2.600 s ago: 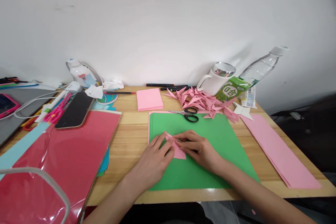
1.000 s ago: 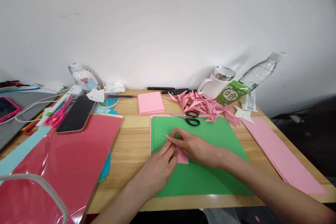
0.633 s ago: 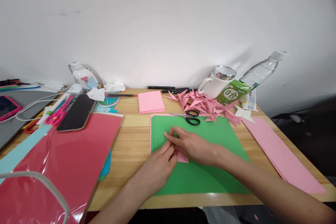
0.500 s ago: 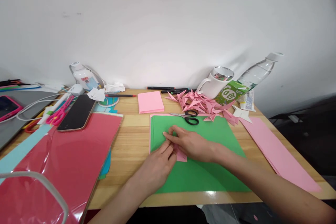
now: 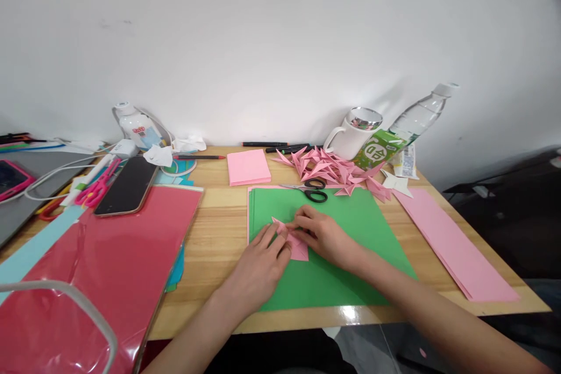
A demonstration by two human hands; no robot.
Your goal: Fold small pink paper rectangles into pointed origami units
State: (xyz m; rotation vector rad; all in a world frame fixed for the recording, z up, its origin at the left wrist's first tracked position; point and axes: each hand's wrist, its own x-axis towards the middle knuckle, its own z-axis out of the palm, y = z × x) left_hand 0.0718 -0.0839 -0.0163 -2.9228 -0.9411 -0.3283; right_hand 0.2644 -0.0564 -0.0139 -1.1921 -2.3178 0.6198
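A small pink sheet of paper (image 5: 300, 252), creased and partly folded, lies on the green paper (image 5: 337, 289). One pointed corner of it sticks up to the upper left, between the hands. My left hand (image 5: 263, 263) lies over its left side, fingers stretched out and pressing it down. With thumb and fingertips together, my right hand (image 5: 322, 234) pinches the fold from the right. The fingers cover part of the folded area. Black-handled scissors (image 5: 314, 190) rest on the green paper's far edge, beyond my right hand.
Folded pink paper pieces (image 5: 326, 166) are heaped behind the scissors, by a white mug (image 5: 355, 134), a green carton (image 5: 377, 151) and a bottle (image 5: 418, 117). A pink square stack (image 5: 249, 167) sits farther back. Pink strips (image 5: 456, 245) lie right; a phone (image 5: 127, 187) and red sheets (image 5: 109, 263) left.
My right hand has shifted slightly right, away from the left fingertips, and the paper's pointed corner now shows. The whole view has shifted a little.
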